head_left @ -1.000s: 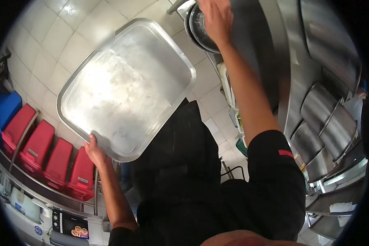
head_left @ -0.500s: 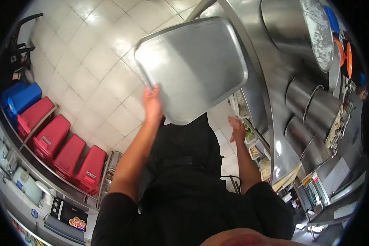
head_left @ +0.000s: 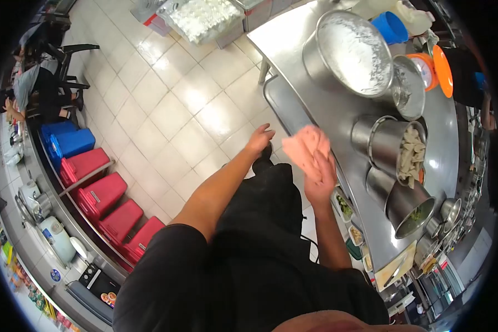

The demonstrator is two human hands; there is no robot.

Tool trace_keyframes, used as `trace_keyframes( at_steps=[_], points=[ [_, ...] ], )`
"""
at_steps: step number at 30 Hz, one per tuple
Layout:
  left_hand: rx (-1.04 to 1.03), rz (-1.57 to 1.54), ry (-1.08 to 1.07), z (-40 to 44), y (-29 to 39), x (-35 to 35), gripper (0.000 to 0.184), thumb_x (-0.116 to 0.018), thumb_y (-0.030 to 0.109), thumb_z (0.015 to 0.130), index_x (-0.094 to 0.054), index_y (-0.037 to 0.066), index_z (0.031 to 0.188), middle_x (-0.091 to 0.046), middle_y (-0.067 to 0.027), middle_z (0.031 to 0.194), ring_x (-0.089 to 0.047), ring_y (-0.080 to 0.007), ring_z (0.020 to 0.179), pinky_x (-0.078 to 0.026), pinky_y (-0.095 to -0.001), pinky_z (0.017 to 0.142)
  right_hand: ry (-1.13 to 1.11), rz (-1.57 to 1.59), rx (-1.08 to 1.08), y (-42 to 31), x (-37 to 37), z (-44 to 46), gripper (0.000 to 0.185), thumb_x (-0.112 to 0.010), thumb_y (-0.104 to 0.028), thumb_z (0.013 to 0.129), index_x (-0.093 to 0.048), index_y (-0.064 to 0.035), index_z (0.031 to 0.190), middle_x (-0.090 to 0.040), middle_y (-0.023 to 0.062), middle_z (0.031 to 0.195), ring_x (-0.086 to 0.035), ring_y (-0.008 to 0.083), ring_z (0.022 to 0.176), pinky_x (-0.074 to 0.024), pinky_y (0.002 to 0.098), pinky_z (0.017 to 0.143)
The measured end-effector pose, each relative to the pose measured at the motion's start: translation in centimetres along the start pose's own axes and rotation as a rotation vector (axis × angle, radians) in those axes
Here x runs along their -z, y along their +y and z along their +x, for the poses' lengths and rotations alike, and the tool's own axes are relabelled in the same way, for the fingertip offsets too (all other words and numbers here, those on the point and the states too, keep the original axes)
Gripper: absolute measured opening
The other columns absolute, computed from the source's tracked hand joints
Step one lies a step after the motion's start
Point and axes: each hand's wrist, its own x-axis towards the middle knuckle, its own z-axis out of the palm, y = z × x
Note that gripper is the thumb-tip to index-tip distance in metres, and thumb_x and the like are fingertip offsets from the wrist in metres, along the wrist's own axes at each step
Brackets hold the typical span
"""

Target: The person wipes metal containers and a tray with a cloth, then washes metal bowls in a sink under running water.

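Note:
A crumpled pink cloth (head_left: 307, 148) is gripped in my right hand (head_left: 321, 180), beside the edge of the steel table (head_left: 337, 130). My left hand (head_left: 259, 139) is held out over the tiled floor with its fingers loosely stretched, holding nothing. Just beyond both hands, a grey metal tray (head_left: 288, 102) with a rounded corner lies low beneath the tabletop, partly hidden by it.
On the table stand a large flour-dusted bowl (head_left: 351, 55), a steel pot with pale pieces (head_left: 412, 155), another pot (head_left: 406, 207) and a cutting board (head_left: 395, 265). Red bins (head_left: 102, 193) line the left counter. A person (head_left: 39, 94) is at the far left.
The metal tray has left my left hand and lies under the table. A pink cloth now shows in my right hand, which has moved up. The view has shifted, showing more of the table.

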Motion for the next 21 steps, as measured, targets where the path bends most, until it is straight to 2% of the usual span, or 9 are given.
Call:
trace_keyframes(
  at_steps=[4, 6, 8, 14, 15, 17, 18, 20, 21],
  points=[
    [-0.009, 0.092, 0.079, -3.7, 1.0, 6.3, 0.057, -0.064, 0.025, 0.090, -0.047, 0.004, 0.140, -0.061, -0.0119, 0.118, -0.059, -0.0221, 0.104, -0.049, -0.0379, 0.088, 0.127, -0.158, 0.315, -0.9, -4.8, 7.9, 0.048, -0.059, 0.008, 0.075, -0.060, 0.0017, 0.123, -0.059, 0.0234, 0.119, -0.055, 0.0445, 0.113, -0.0414, 0.0491, 0.100],
    [-0.015, 0.175, 0.182, -5.4, 0.5, 11.4, 0.053, -0.064, 0.023, 0.090, -0.051, 0.004, 0.137, -0.065, -0.0113, 0.111, -0.061, -0.0215, 0.098, -0.051, -0.0367, 0.083, 0.022, -0.220, 0.318, -0.7, -8.6, 12.4, 0.057, -0.057, 0.005, 0.075, -0.055, -0.0011, 0.131, -0.053, 0.0239, 0.127, -0.047, 0.0450, 0.121, -0.0355, 0.0536, 0.104],
    [-0.023, 0.161, 0.321, -7.4, -0.7, 16.7, 0.050, -0.064, 0.021, 0.089, -0.053, 0.004, 0.135, -0.066, -0.0102, 0.107, -0.062, -0.0197, 0.093, -0.052, -0.0344, 0.078, -0.067, -0.454, 0.307, -0.5, -12.2, 15.6, 0.062, -0.056, 0.003, 0.075, -0.051, -0.0054, 0.137, -0.049, 0.0229, 0.132, -0.042, 0.0419, 0.127, -0.0348, 0.0539, 0.105],
    [0.037, 0.138, 0.639, -13.6, -5.2, 30.5, 0.047, -0.060, 0.017, 0.088, -0.055, 0.003, 0.132, -0.066, -0.0074, 0.095, -0.061, -0.0149, 0.075, -0.049, -0.0284, 0.059, 0.009, -0.539, 0.238, -4.0, -19.4, 25.8, 0.058, -0.067, -0.010, 0.078, -0.052, -0.0127, 0.134, -0.053, 0.0159, 0.126, -0.046, 0.0340, 0.126, -0.0367, 0.0526, 0.103],
    [0.054, 0.117, 0.651, -14.2, -5.7, 32.1, 0.046, -0.060, 0.016, 0.088, -0.055, 0.002, 0.131, -0.066, -0.0075, 0.094, -0.060, -0.0147, 0.074, -0.048, -0.0280, 0.058, -0.012, -0.531, 0.242, -3.0, -20.3, 27.4, 0.062, -0.068, -0.015, 0.078, -0.049, -0.0115, 0.136, -0.052, 0.0118, 0.127, -0.045, 0.0320, 0.127, -0.0368, 0.0522, 0.102],
    [0.091, 0.080, 0.664, -14.7, -6.3, 34.7, 0.045, -0.059, 0.015, 0.087, -0.056, 0.002, 0.130, -0.066, -0.0077, 0.092, -0.060, -0.0142, 0.072, -0.047, -0.0271, 0.054, 0.051, -0.556, 0.116, -2.2, -21.1, 29.7, 0.061, -0.068, -0.016, 0.079, -0.049, -0.0105, 0.136, -0.053, 0.0104, 0.128, -0.046, 0.0316, 0.126, -0.0357, 0.0509, 0.103],
    [0.116, 0.121, 0.652, -14.8, -7.2, 35.9, 0.044, -0.059, 0.016, 0.088, -0.057, 0.001, 0.129, -0.067, -0.0100, 0.094, -0.061, -0.0160, 0.073, -0.048, -0.0289, 0.059, 0.080, -0.570, 0.048, -1.4, -21.2, 30.5, 0.060, -0.068, -0.017, 0.079, -0.049, -0.0100, 0.136, -0.053, 0.0098, 0.128, -0.047, 0.0314, 0.125, -0.0352, 0.0503, 0.103],
    [0.138, 0.203, 0.631, -13.1, -7.2, 38.9, 0.043, -0.061, 0.019, 0.088, -0.059, -0.001, 0.126, -0.069, -0.0145, 0.097, -0.063, -0.0196, 0.076, -0.052, -0.0326, 0.069, 0.182, -0.623, 0.071, 0.2, -21.7, 31.9, 0.065, -0.068, -0.019, 0.079, -0.044, -0.0074, 0.139, -0.050, 0.0161, 0.131, -0.044, 0.0362, 0.125, -0.0303, 0.0499, 0.107],
    [0.096, 0.239, 0.612, -12.2, -7.7, 40.5, 0.043, -0.061, 0.019, 0.088, -0.059, -0.003, 0.125, -0.070, -0.0181, 0.101, -0.065, -0.0212, 0.082, -0.052, -0.0339, 0.076, 0.238, -0.636, 0.008, -1.2, -21.6, 31.0, 0.067, -0.068, -0.020, 0.079, -0.042, -0.0068, 0.140, -0.049, 0.0181, 0.132, -0.043, 0.0374, 0.126, -0.0293, 0.0504, 0.108]
  ],
)
